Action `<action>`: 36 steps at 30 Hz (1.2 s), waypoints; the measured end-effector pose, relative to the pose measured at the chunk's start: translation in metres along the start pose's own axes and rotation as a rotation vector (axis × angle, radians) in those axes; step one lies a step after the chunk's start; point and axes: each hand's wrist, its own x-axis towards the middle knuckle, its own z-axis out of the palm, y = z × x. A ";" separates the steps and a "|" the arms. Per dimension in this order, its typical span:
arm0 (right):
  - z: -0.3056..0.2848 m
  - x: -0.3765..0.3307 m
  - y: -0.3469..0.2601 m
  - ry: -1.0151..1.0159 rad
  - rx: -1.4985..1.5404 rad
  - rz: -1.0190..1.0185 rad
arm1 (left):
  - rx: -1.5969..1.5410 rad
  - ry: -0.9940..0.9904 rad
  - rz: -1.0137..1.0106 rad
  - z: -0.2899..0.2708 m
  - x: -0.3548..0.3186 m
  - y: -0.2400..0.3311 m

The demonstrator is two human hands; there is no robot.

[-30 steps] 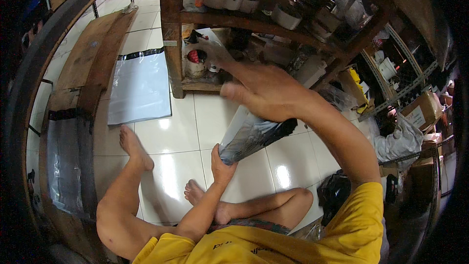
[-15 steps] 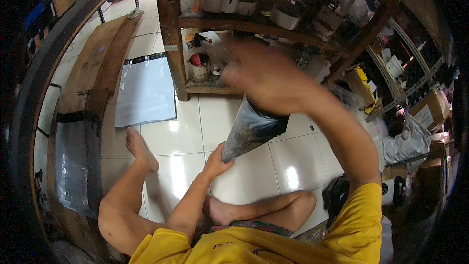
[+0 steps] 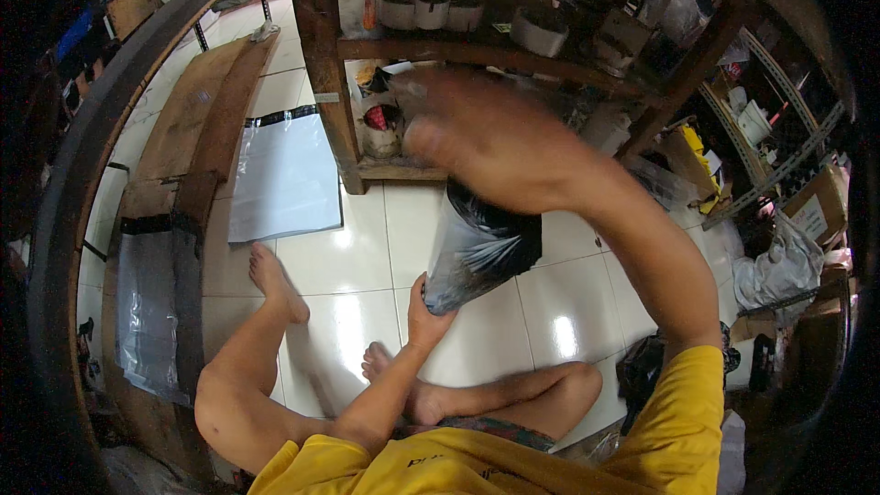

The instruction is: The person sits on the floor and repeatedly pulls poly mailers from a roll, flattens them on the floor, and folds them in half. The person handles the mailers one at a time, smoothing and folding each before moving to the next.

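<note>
My left hand point(image 3: 429, 321) is closed around the narrow lower end of a grey and black plastic bag point(image 3: 484, 257), which flares upward over the floor. My right hand point(image 3: 472, 142) is raised above the bag's wide dark end, with its forearm reaching in from the right. Its fingers are smeared by motion, so what they hold, if anything, does not show. The right hand also hides part of the bag's upper edge.
White plastic mailers point(image 3: 286, 174) with a dark top edge lie stacked on the tiles. More grey mailers point(image 3: 151, 307) rest on a wooden plank point(image 3: 174, 147) at left. Ahead stands a wooden shelf point(image 3: 316, 55) with white pots point(image 3: 431, 11). Boxes point(image 3: 807, 211) and bags crowd the right.
The bag looks wider and fuller, and its lower end sits slightly further right with my left hand. My right hand stays above it, still blurred. The whole view has shifted slightly.
</note>
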 end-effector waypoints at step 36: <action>0.025 -0.008 0.012 0.002 -0.093 -0.094 | 0.151 -0.331 -0.021 -0.004 0.022 -0.067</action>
